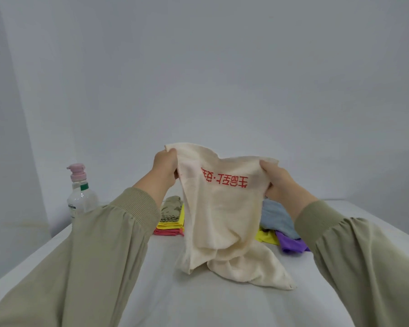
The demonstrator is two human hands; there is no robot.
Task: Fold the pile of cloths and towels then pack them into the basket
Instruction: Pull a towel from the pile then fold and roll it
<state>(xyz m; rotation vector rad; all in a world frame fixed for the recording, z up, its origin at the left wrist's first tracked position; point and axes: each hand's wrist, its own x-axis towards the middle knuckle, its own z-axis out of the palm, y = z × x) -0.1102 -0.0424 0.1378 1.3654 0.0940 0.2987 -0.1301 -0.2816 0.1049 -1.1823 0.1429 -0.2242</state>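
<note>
A cream towel (222,215) with red embroidered characters hangs in front of me, its lower end crumpled on the white table (165,291). My left hand (164,169) grips its upper left corner and my right hand (279,182) grips its upper right corner. Behind the towel to the left lies a stack of folded cloths (169,220): patterned beige on top, yellow below, pink at the bottom. To the right is a loose pile with a light blue towel (278,218), a yellow cloth (266,237) and a purple cloth (291,244). No basket is in view.
A clear pump bottle (79,194) with a pink top stands at the table's far left edge. A plain grey wall rises behind the table. My green sleeves cover much of the near table on both sides.
</note>
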